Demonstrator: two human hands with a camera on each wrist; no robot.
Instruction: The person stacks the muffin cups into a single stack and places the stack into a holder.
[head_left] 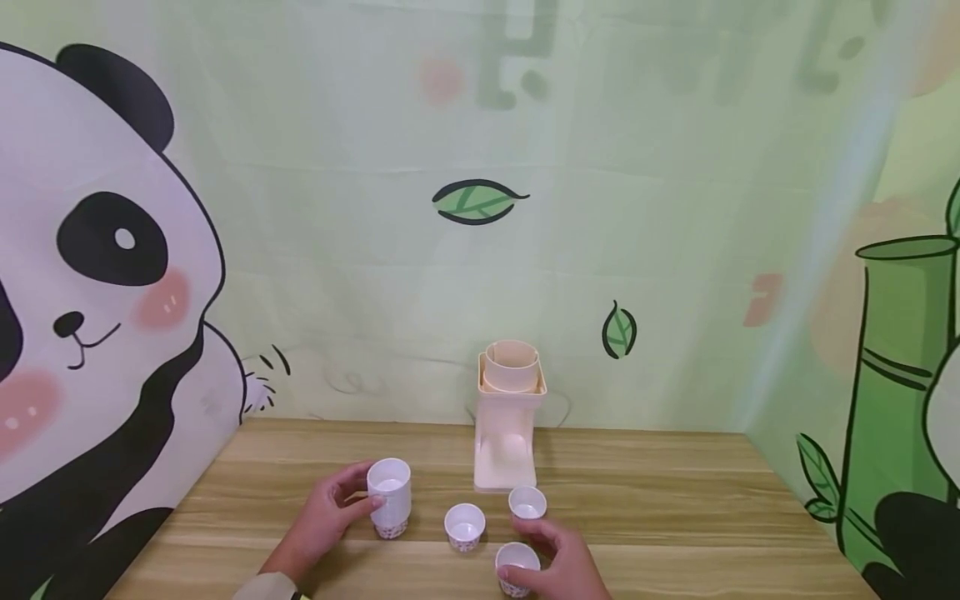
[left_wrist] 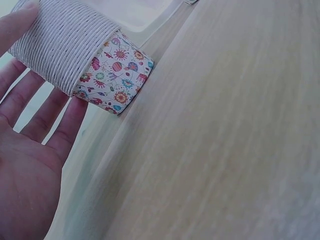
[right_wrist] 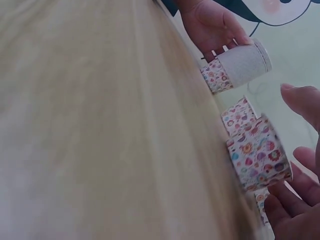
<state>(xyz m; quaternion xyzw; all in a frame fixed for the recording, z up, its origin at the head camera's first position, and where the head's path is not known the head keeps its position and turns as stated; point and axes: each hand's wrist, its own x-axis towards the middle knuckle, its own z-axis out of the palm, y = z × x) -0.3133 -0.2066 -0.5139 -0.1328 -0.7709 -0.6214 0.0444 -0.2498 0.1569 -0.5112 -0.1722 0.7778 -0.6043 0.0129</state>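
A tall stack of white paper cups (head_left: 391, 492) stands upright on the table at the left, its lowest cup printed with colourful flowers (left_wrist: 117, 75). Fingers and thumb of my left hand (head_left: 341, 508) hold this stack from its left side. My right hand (head_left: 558, 562) is around a single flower-printed paper cup (right_wrist: 260, 152) near the front. Its fingertips are at the cup's side, while the thumb stands apart from the wall in the right wrist view. Two more single cups stand close by, a middle cup (head_left: 465, 527) and a farther cup (head_left: 528, 502).
Behind the cups, a pale pink stand (head_left: 506, 442) with a round tube (head_left: 512, 367) on top is near the back edge of the wooden table (head_left: 637, 467). A printed cloth backdrop (head_left: 337, 208) with a panda and leaves hangs behind the table.
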